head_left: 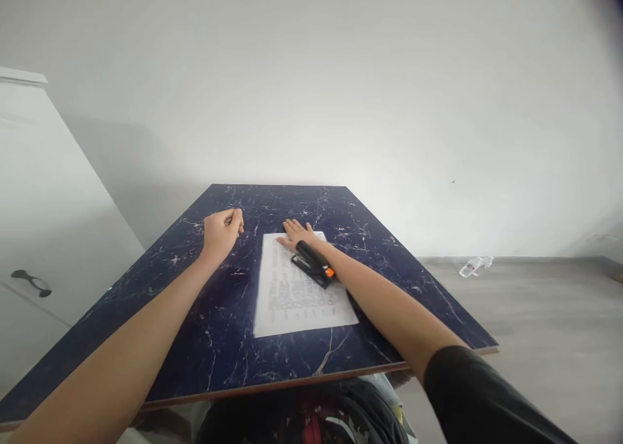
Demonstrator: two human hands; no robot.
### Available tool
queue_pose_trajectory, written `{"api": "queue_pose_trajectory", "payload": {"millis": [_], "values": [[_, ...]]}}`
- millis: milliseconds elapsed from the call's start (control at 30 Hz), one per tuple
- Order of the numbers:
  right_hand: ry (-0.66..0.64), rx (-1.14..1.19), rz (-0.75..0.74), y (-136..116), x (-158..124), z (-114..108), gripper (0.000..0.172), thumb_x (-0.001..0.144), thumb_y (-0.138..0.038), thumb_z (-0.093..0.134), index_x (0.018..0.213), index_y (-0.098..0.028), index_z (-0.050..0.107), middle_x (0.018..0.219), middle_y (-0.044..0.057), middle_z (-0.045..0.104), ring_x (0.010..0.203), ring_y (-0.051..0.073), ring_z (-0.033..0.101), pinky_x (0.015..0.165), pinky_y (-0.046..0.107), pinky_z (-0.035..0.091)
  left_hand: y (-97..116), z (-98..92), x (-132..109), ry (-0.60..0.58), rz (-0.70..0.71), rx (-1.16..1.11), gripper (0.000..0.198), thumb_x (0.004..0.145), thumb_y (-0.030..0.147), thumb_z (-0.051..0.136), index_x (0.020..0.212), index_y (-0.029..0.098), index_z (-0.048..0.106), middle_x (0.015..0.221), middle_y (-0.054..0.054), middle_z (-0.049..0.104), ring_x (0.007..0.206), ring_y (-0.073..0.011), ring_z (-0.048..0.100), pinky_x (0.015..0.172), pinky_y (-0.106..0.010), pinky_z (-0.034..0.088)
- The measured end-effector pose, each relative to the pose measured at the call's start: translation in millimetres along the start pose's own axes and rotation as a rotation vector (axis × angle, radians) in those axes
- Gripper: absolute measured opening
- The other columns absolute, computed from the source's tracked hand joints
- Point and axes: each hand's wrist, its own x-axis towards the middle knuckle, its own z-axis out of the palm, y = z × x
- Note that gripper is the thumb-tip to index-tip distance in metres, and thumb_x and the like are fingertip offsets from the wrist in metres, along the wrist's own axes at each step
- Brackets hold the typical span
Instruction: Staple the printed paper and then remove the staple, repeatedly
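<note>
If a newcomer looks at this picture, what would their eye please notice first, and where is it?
Probably the black stapler with its orange spot, lying on the white printed sheet beside the right forearm. Next comes the dark blue marbled tabletop beneath it, standing out against the pale wall. The right hand spreads over the sheet's far edge, while the left hand is curled to the sheet's left.

Dk-blue tabletop (228, 359), wht marble-type veins thruout, brownish strip along nr. side. Printed paper (287, 301) lies flat on it, approx. mid, a bit short of nr. edge; text too blurry to read.
</note>
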Motion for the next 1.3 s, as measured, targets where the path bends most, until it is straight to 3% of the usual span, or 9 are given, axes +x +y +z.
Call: {"api": "queue_pose_trajectory", "payload": {"millis": [200, 367, 533, 700, 867, 1067, 1167, 1233, 1300], "values": [[0.008, 0.122, -0.18, -107.3, 65.6, 25.0, 0.073, 0.105, -0.053, 0.035, 0.165, -0.015, 0.02, 0.172, 0.017, 0.009, 0.16, 0.037, 0.006, 0.119, 0.076, -0.001, 31.9, -8.1, -9.9, 0.055, 0.135, -0.018, 0.042, 0.098, 0.035, 0.053, 0.06, 0.019, 0.057, 0.054, 0.001, 0.057, 0.049, -0.0116, 0.054, 0.053, -0.024, 0.042], [0.023, 0.145, -0.254, -147.4, 75.9, 28.9, 0.072, 0.102, -0.043, 0.045, 0.166, -0.02, 0.019, 0.173, 0.013, 0.009, 0.161, 0.037, 0.0, 0.12, 0.075, -0.002, 40.0, -13.4, -12.1, 0.117, 0.164, -0.015, 0.041, 0.099, 0.033, 0.052, 0.061, 0.019, 0.056, 0.056, 0.0, 0.058, 0.052, -0.0124, 0.056, 0.057, -0.024, 0.045], [0.075, 0.145, -0.272, -128.8, 62.9, 27.7, 0.071, 0.105, -0.041, 0.038, 0.166, -0.014, 0.015, 0.173, 0.016, 0.004, 0.161, 0.032, 0.001, 0.122, 0.072, 0.005, 35.5, -13.3, -9.7, 0.153, 0.159, -0.008, 0.043, 0.1, 0.033, 0.052, 0.059, 0.019, 0.055, 0.053, 0.0, 0.057, 0.05, -0.0116, 0.053, 0.055, -0.024, 0.042], [0.072, 0.088, -0.248, -68.1, 35.6, 27.0, 0.074, 0.106, -0.051, 0.034, 0.166, -0.013, 0.015, 0.173, 0.016, 0.007, 0.161, 0.031, 0.005, 0.125, 0.065, 0.006, 31.9, -9.7, -11.1, 0.097, 0.177, -0.023, 0.043, 0.099, 0.033, 0.051, 0.059, 0.019, 0.056, 0.054, 0.001, 0.058, 0.049, -0.0115, 0.055, 0.055, -0.024, 0.041], [0.061, 0.068, -0.181, -12.6, 11.5, 22.3, 0.082, 0.102, -0.059, 0.037, 0.166, -0.011, 0.019, 0.172, 0.016, 0.01, 0.161, 0.032, 0.007, 0.128, 0.058, 0.006, 25.0, -2.0, -12.9, -0.046, 0.142, 0.027, 0.044, 0.099, 0.033, 0.049, 0.058, 0.019, 0.057, 0.053, 0.0, 0.059, 0.051, -0.0134, 0.057, 0.059, -0.026, 0.041], [0.156, 0.225, -0.07, -19.2, 3.6, 10.1, 0.07, 0.098, -0.047, 0.051, 0.159, -0.017, 0.038, 0.169, 0.013, 0.029, 0.158, 0.03, 0.024, 0.128, 0.05, 0.017, 7.9, 12.2, -16.0, -0.362, 0.112, 0.164, 0.039, 0.094, 0.033, 0.053, 0.059, 0.019, 0.063, 0.058, -0.004, 0.066, 0.051, -0.0157, 0.056, 0.059, -0.028, 0.041], [0.22, 0.267, 0.037, -22.1, -10.2, -13.7, 0.055, 0.103, -0.039, 0.037, 0.15, -0.014, 0.048, 0.155, 0.017, 0.051, 0.144, 0.029, 0.048, 0.116, 0.044, 0.039, -3.2, 15.9, -15.0, -0.514, 0.101, 0.178, 0.028, 0.092, 0.032, 0.056, 0.075, 0.02, 0.075, 0.073, -0.007, 0.075, 0.063, -0.0199, 0.066, 0.066, -0.03, 0.046], [0.212, 0.286, 0.113, -19.2, -30.0, -33.8, 0.054, 0.105, -0.043, 0.029, 0.132, -0.011, 0.063, 0.13, 0.019, 0.068, 0.117, 0.03, 0.066, 0.097, 0.043, 0.052, -9.2, 16.9, -13.5, -0.595, 0.114, 0.179, 0.024, 0.091, 0.032, 0.059, 0.089, 0.021, 0.08, 0.088, -0.008, 0.079, 0.079, -0.0237, 0.071, 0.075, -0.032, 0.05], [0.134, 0.312, 0.124, -17.5, -56.9, -52.0, 0.059, 0.103, -0.057, 0.033, 0.106, -0.013, 0.073, 0.105, 0.016, 0.074, 0.091, 0.028, 0.07, 0.078, 0.039, 0.055, -13.4, 17.5, -12.4, -0.667, 0.147, 0.197, 0.026, 0.091, 0.035, 0.06, 0.099, 0.023, 0.081, 0.105, -0.009, 0.08, 0.097, -0.0269, 0.072, 0.087, -0.035, 0.05]]}}
